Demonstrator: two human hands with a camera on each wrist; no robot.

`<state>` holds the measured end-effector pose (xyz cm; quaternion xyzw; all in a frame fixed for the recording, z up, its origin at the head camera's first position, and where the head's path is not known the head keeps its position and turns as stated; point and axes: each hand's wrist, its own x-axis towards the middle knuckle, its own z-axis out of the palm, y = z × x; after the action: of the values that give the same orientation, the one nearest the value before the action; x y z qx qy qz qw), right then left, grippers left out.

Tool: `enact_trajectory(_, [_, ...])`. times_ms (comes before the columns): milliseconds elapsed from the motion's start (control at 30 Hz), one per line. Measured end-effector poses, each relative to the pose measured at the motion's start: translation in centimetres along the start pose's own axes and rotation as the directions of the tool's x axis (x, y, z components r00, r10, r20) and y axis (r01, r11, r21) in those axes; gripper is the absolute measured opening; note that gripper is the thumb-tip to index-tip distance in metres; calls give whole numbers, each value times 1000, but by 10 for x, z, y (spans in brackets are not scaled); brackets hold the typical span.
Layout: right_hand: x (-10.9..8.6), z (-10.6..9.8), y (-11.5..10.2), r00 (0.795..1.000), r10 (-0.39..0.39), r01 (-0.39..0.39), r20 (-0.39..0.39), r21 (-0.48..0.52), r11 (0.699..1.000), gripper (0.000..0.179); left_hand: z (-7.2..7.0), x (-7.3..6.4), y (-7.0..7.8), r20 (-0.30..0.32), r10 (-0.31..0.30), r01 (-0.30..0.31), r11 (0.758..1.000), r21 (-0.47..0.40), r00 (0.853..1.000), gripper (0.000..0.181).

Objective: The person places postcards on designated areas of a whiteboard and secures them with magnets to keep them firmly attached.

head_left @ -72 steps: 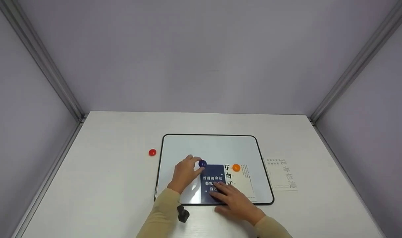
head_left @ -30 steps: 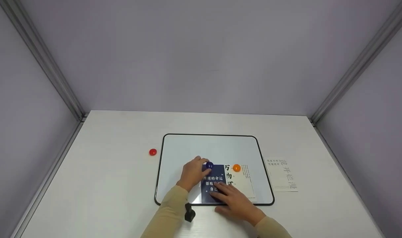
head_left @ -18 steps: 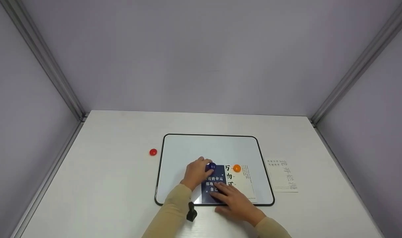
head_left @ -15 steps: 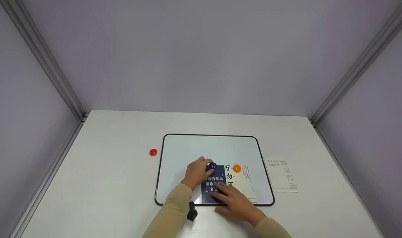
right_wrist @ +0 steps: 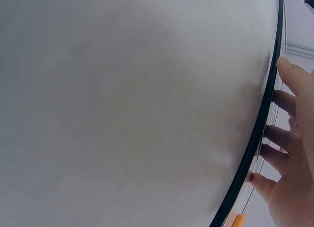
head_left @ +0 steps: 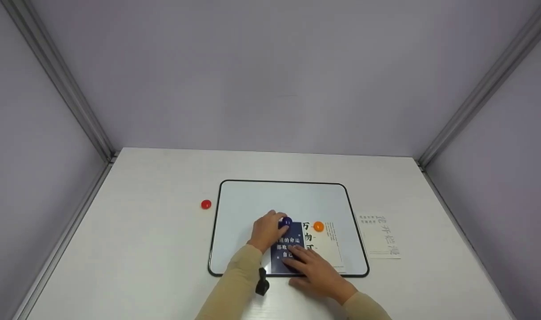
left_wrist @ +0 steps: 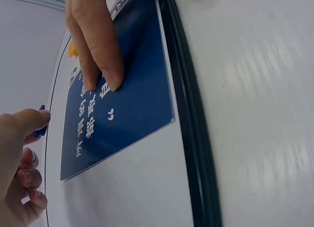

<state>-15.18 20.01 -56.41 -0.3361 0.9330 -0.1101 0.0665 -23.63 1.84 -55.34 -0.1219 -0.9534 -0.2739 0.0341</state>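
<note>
- On the white table, a red button lies just outside the left rim of the whiteboard, apart from it.
- My left forearm, in a tan sleeve, reaches over the whiteboard's near rim; a small black device sits at my wrist.
- My left hand is over the left-centre part of the whiteboard, thumb and fingers closed in a pinch with only the button's width between them.
- What I pinch is the blue button, near the middle of the whiteboard, at the far edge of the blue card; I cannot tell whether it touches the card.
- The blue card, printed with white characters, lies flat on the whiteboard's near half, its lower end by the near rim.
- My right hand crosses the whiteboard's near rim with fingers extended and spread, gripping nothing; fingertips rest on the blue card, and my thumb is down by that rim.
- An orange button sits on the upper part of a cream card, which lies on the whiteboard's near right part, directly beside the blue card.
- Another pale card, its large characters turned sideways, lies on the table close outside the whiteboard's right rim.
</note>
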Motion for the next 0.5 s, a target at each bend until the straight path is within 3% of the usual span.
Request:
enact_trajectory(300, [1, 2, 1, 1000, 12, -12, 7, 5, 1000, 54, 4, 1, 2, 26, -44, 45, 999, -28, 999, 34])
enact_trajectory(500, [1, 2, 1, 1000, 1, -1, 1, 0, 1000, 54, 8, 1, 0, 5, -20, 20, 1000, -3, 1000, 34])
